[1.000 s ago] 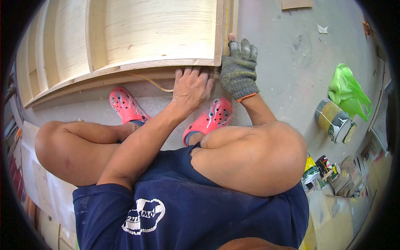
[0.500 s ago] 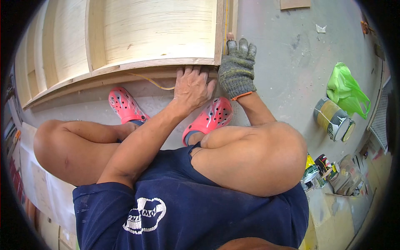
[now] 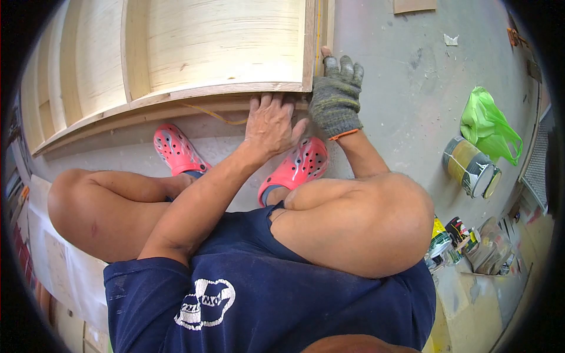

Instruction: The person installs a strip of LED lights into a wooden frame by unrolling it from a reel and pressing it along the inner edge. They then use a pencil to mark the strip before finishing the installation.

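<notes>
A pale wooden frame panel [image 3: 223,44] with several ribs lies over a second wooden frame [image 3: 203,109], its curved edge towards me. My left hand [image 3: 272,125] is bare and dusty, palm down at that edge. Its fingers are stretched forward, with the tips against or just under the upper panel's edge, and its thumb is spread to the right. My right hand [image 3: 336,97] wears a grey knitted glove with one bare fingertip showing. It lies along the frames' right corner, fingers extended. A yellow strip [image 3: 216,114] runs between the frames left of my left hand.
Pink clogs [image 3: 303,162] are on my feet, close below the panel. On the grey floor to the right are a paint can [image 3: 468,165], a green plastic bag [image 3: 488,126] and several smaller containers [image 3: 450,238]. A brown board piece [image 3: 414,6] lies at the top.
My left thumb has spread a little further out. The gloved right hand has shifted slightly to the right and tilted. The frames have hardly moved.
</notes>
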The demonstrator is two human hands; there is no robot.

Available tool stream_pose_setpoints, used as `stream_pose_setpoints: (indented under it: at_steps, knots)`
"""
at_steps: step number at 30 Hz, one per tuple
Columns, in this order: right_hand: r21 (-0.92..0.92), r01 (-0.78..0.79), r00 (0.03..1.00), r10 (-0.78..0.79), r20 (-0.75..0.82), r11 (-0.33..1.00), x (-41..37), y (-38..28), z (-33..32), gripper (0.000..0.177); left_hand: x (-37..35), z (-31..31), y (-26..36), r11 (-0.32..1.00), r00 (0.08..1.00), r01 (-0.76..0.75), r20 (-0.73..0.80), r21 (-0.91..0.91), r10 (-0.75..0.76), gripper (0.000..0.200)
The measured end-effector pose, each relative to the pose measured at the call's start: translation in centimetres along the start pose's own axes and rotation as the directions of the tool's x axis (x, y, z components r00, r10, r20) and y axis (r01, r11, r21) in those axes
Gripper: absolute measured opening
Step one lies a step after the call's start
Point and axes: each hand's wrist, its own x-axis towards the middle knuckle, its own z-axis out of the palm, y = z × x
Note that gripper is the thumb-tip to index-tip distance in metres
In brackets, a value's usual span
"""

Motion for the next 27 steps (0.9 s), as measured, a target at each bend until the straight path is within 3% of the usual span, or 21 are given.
stream_pose_setpoints:
  at_steps: [8, 15, 17, 23, 25, 27]
  knots:
    - [-0.097, 0.036, 0.997, -0.029, 0.073, 0.995, 0.2, 0.0, 0.1, 0.033, -0.2, 0.1, -0.6, 1.000, 1.000, -0.005, 0.029, -0.029, 0.006, 0.057]
    - [-0.074, 0.011, 0.997, -0.005, 0.082, 0.997, 0.4, -0.4, -0.5, 0.035, -0.2, 0.0, -1.0, 0.998, 0.999, 0.002, 0.044, -0.055, 0.001, 0.061]
    - [0.025, 0.037, 0.998, -0.036, -0.047, 0.999, 0.3, -0.4, -0.2, 0.023, -0.3, -0.1, -0.8, 0.999, 0.998, -0.016, 0.052, -0.028, 0.018, 0.065]
    - [0.006, 0.030, 0.997, -0.030, -0.073, 1.000, 0.3, -0.4, -0.1, 0.022, -0.3, -0.4, -0.8, 0.996, 0.999, 0.027, 0.043, -0.080, -0.023, 0.054]
    - [0.030, 0.026, 0.998, -0.024, -0.065, 0.999, 0.3, -0.4, -0.4, 0.022, -0.2, -0.6, -1.1, 0.991, 0.995, -0.036, -0.094, -0.127, 0.024, 0.044]
    - [0.056, 0.025, 0.998, -0.022, -0.062, 0.998, 0.4, -0.3, -0.4, 0.023, -0.2, -0.1, -1.5, 0.989, 0.998, 0.011, -0.065, -0.146, -0.021, 0.037]
